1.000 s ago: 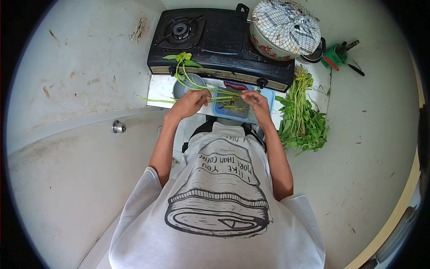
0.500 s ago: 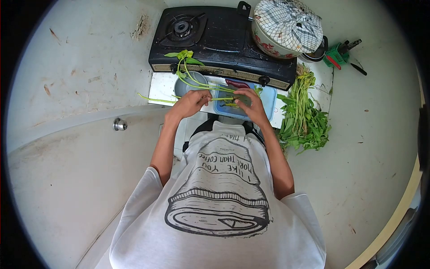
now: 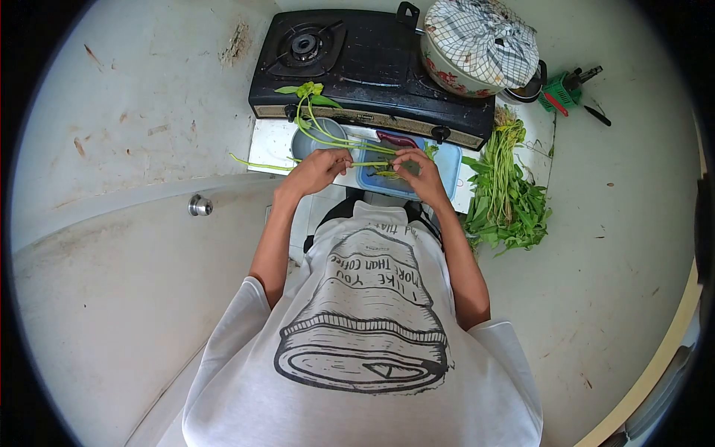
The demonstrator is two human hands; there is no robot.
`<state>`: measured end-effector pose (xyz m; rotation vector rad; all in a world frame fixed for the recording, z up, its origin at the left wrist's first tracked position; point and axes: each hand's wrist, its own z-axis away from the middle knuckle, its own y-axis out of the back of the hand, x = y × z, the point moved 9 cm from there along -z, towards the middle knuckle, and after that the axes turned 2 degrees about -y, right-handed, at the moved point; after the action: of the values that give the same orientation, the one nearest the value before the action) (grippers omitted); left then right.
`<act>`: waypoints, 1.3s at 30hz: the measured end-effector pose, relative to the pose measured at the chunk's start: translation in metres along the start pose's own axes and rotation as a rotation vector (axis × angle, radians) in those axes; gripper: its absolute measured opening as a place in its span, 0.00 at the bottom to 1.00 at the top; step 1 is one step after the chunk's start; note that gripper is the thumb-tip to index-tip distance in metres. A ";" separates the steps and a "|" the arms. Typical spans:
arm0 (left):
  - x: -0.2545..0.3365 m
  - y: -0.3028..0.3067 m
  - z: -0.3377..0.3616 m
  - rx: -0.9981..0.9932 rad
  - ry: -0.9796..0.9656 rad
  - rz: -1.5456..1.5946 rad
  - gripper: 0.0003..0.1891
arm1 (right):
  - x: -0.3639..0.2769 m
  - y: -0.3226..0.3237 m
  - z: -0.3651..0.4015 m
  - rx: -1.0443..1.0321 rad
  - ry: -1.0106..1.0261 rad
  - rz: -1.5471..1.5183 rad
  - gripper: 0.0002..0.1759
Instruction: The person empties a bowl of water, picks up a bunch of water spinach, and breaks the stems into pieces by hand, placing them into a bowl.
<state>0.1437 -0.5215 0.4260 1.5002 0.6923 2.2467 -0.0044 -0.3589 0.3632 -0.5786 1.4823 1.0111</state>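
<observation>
My left hand (image 3: pixel 322 170) is closed round long green leafy-vegetable stems (image 3: pixel 369 164), which look like water spinach. My right hand (image 3: pixel 419 176) pinches the right end of a stem, its fingertips drawn together. One stem's thin end sticks out left of my left hand. Other stems curve up to yellow-green leaves (image 3: pixel 307 90) against the stove front. Below the hands is a blue plastic tray (image 3: pixel 449 167) with some dark and yellowish bits in it. A dark red object (image 3: pixel 397 139), perhaps a handle, lies at its back edge. Behind my left hand sits a grey bowl (image 3: pixel 300 143), partly covered.
A black two-burner gas stove (image 3: pixel 372 63) stands at the back. On its right side rests a flowered pot (image 3: pixel 458 78) with a checked cloth (image 3: pixel 484 37). A leafy green bunch (image 3: pixel 506 197) lies to the right. A green basket (image 3: pixel 562 91) holds utensils beyond it.
My right hand's fingers have curled in slightly closer on the stem end. My left hand and the stems look almost unmoved.
</observation>
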 end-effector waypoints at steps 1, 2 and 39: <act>0.002 0.002 0.001 -0.003 0.010 0.001 0.09 | 0.002 0.000 0.000 0.004 0.002 0.010 0.06; 0.003 0.003 0.002 -0.006 0.021 0.002 0.09 | 0.004 0.000 0.000 0.007 0.004 0.020 0.06; -0.049 -0.015 -0.012 0.205 -0.092 -0.104 0.08 | -0.021 -0.029 0.003 0.156 0.143 0.452 0.30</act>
<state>0.1510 -0.5380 0.3764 1.6095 0.9736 2.0674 0.0253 -0.3754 0.3757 -0.2072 1.8498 1.2022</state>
